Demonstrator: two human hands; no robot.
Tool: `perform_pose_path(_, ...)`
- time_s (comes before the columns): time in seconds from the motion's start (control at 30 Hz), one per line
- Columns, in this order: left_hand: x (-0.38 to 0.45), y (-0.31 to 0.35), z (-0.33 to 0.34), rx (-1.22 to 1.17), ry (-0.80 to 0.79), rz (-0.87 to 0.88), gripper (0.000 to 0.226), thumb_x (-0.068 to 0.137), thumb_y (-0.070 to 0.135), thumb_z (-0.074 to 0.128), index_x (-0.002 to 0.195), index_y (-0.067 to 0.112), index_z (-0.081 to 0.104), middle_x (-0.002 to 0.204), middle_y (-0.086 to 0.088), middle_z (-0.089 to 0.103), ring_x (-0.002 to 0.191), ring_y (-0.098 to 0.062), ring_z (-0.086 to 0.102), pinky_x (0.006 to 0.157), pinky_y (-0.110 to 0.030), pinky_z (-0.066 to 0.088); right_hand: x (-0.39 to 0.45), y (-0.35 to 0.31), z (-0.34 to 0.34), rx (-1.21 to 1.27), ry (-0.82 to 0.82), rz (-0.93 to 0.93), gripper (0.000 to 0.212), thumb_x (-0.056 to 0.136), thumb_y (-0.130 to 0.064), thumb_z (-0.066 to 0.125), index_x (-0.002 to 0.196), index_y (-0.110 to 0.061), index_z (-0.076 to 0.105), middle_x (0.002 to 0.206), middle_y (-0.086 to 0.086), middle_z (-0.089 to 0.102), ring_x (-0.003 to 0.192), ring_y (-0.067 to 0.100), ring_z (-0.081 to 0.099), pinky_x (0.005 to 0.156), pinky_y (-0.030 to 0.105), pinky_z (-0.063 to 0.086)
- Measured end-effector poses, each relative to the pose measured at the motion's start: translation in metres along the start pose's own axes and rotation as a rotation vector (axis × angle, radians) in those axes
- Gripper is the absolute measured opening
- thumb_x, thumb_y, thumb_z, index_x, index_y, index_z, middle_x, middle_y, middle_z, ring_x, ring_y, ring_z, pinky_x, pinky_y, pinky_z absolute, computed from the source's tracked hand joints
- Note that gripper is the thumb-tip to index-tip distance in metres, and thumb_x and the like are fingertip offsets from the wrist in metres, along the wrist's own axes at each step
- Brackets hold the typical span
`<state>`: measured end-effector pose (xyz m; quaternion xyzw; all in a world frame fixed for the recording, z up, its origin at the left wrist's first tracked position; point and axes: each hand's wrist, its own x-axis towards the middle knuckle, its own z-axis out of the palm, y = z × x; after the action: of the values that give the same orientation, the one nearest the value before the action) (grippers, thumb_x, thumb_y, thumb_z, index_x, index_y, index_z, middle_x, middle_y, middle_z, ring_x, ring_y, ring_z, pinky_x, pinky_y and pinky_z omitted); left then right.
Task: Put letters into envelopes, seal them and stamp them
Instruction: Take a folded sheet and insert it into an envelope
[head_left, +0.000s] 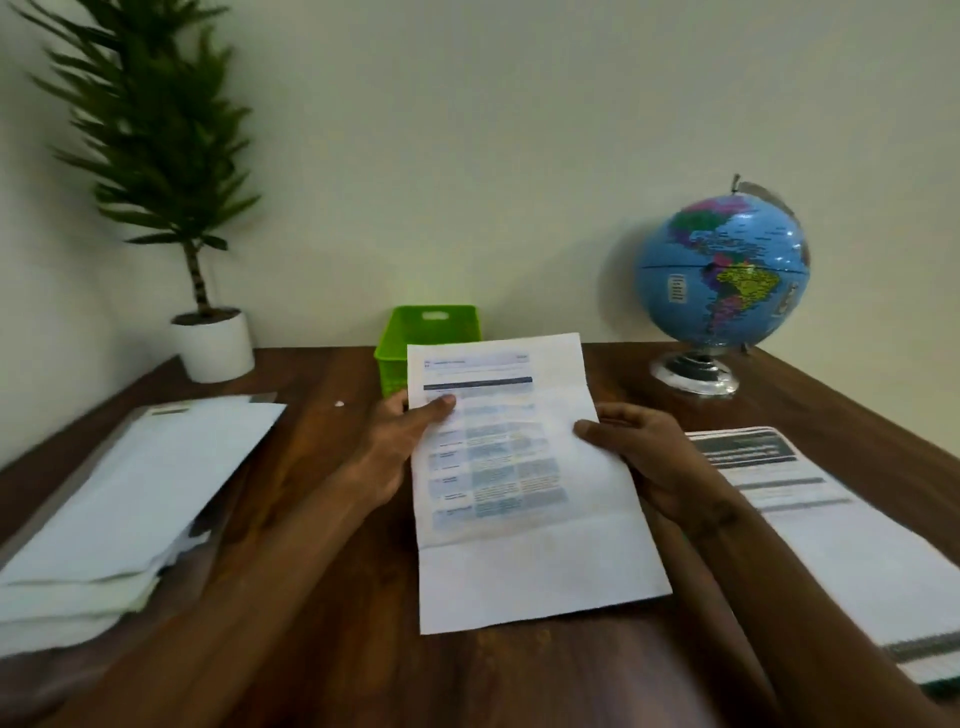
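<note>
Letter (524, 467) up over the tabletop (332, 597) — left hand (400, 447) & right hand (644, 457) each pinching a side edge — thin, floppy sheet, prob best gripped at edges for folding.

Letter (524, 467): white, blue-grey table print. Basket (415, 332): bright green. Globe (722, 270): blue, multicoloured countries. Plant pot (215, 345): white. Desk (337, 519): dark brown woodgrain.

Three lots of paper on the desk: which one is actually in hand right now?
The printed sheet in the middle, held by the left hand and right hand. The left stack and right stack lie untouched.
</note>
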<state>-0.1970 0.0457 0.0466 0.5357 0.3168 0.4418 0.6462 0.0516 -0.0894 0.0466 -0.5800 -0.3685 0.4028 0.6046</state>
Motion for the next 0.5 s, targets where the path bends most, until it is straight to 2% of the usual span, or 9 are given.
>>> perform_pose_path(0.13, -0.016, 0.007, -0.051, 0.094, 0.006, 0.030, 0.027, 0.092, 0.012, 0.071, 0.119, 0.012, 0.067, 0.110, -0.009, 0.077, 0.097, -0.028, 0.075, 0.074, -0.035, 0.064, 0.010, 0.012, 0.046, 0.069, -0.115, 0.010, 0.035, 0.084, -0.006, 0.081, 0.118, -0.001, 0.072, 0.110, 0.018, 0.079, 0.091, 0.032, 0.079, 0.074, 0.040, 0.066)
perform_pose_path(0.2, -0.019, 0.004, -0.061, 0.118, -0.004, 0.050, 0.027, 0.093, 0.013, 0.070, 0.120, 0.013, 0.067, 0.111, -0.008, 0.077, 0.098, -0.028, 0.075, 0.077, -0.037, 0.063, 0.018, 0.016, 0.057, 0.052, -0.127, -0.004, 0.044, 0.086, -0.014, 0.081, 0.127, -0.009, 0.068, 0.116, 0.012, 0.078, 0.101, 0.031, 0.077, 0.079, 0.041, 0.065)
perform_pose_path(0.27, -0.019, -0.003, -0.068, 0.162, -0.012, 0.050, 0.030, 0.094, 0.015, 0.070, 0.123, 0.013, 0.065, 0.115, -0.008, 0.076, 0.101, -0.028, 0.074, 0.083, -0.041, 0.062, 0.026, 0.023, 0.063, 0.086, -0.126, -0.021, 0.047, 0.089, -0.013, 0.078, 0.134, -0.016, 0.063, 0.121, 0.007, 0.077, 0.106, 0.030, 0.076, 0.081, 0.043, 0.064)
perform_pose_path(0.37, -0.016, -0.013, -0.074, 0.158, -0.049, 0.008, 0.035, 0.095, 0.016, 0.069, 0.129, 0.012, 0.061, 0.120, -0.009, 0.074, 0.107, -0.030, 0.072, 0.091, -0.049, 0.059, 0.033, 0.035, 0.066, 0.131, -0.140, -0.040, 0.044, 0.095, -0.005, 0.070, 0.137, -0.012, 0.062, 0.126, 0.009, 0.075, 0.112, 0.033, 0.074, 0.088, 0.046, 0.064)
perform_pose_path(0.5, -0.009, -0.017, -0.080, 0.112, -0.066, -0.039, 0.038, 0.093, 0.015, 0.070, 0.130, 0.017, 0.060, 0.122, -0.008, 0.073, 0.106, -0.028, 0.073, 0.087, -0.046, 0.061, 0.035, 0.040, 0.061, 0.211, -0.096, -0.033, 0.035, 0.096, -0.009, 0.069, 0.131, -0.013, 0.069, 0.125, 0.012, 0.075, 0.113, 0.036, 0.073, 0.093, 0.052, 0.061)
